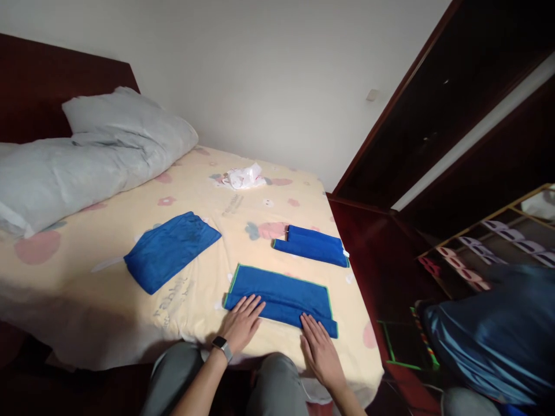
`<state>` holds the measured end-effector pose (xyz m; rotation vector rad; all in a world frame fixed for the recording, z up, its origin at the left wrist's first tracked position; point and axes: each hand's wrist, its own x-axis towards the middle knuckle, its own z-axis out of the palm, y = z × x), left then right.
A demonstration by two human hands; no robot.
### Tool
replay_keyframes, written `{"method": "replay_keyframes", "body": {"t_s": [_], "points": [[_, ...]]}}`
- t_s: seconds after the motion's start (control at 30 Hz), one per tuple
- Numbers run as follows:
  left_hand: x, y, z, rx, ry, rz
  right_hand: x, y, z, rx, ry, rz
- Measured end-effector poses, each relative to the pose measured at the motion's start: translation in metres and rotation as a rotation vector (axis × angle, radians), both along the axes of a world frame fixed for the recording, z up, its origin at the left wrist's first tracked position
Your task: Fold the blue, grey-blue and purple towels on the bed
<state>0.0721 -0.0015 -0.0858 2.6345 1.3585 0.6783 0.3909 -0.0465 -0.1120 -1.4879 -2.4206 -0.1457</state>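
A blue towel with green edging lies on the bed in front of me, its near edge folded over in a strip. My left hand rests flat on the left end of that strip, fingers stretched out; a watch sits on this wrist. On the strip's right part lie the fingertips of my right hand, also flat. Just beyond is a second blue towel, folded into a narrow band with a small white tag at its right end. To the left lies another blue cloth, spread unevenly, with a pale strap at its left.
The bed has a cream patterned sheet. A crumpled white plastic bag lies towards the wall, and a grey quilt is heaped at the left. At right are a shoe rack with slippers and a blue-clothed person.
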Motion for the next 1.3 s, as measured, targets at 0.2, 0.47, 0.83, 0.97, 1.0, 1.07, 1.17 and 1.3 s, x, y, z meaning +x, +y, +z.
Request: {"method": "replay_keyframes", "body": {"t_s": [0.2, 0.47, 0.83, 0.97, 1.0, 1.07, 1.17, 1.3], "points": [[-0.044, 0.006, -0.001, -0.040, -0.025, 0.019, 0.061, -0.010, -0.004, 0.002, 0.149, -0.103], [-0.063, 0.014, -0.002, -0.106, -0.158, 0.094, 0.075, 0.008, 0.004, -0.121, 0.323, -0.175], [-0.069, 0.028, 0.008, -0.317, -0.526, 0.272, 0.066, 0.019, 0.036, -0.424, 1.057, -0.489], [-0.067, 0.040, 0.004, -0.313, -0.607, 0.353, 0.060, 0.024, 0.052, -0.491, 1.126, -0.518], [-0.067, 0.042, 0.002, -0.294, -0.615, 0.365, 0.060, 0.027, 0.053, -0.504, 1.098, -0.528], [-0.066, 0.046, -0.003, -0.238, -0.602, 0.394, 0.061, 0.034, 0.052, -0.490, 1.003, -0.545], [-0.062, 0.050, -0.008, -0.170, -0.505, 0.450, 0.065, 0.048, 0.045, -0.434, 0.874, -0.561], [-0.054, 0.054, -0.008, -0.085, -0.350, 0.548, 0.068, 0.064, 0.037, -0.417, 0.814, -0.578]]}}
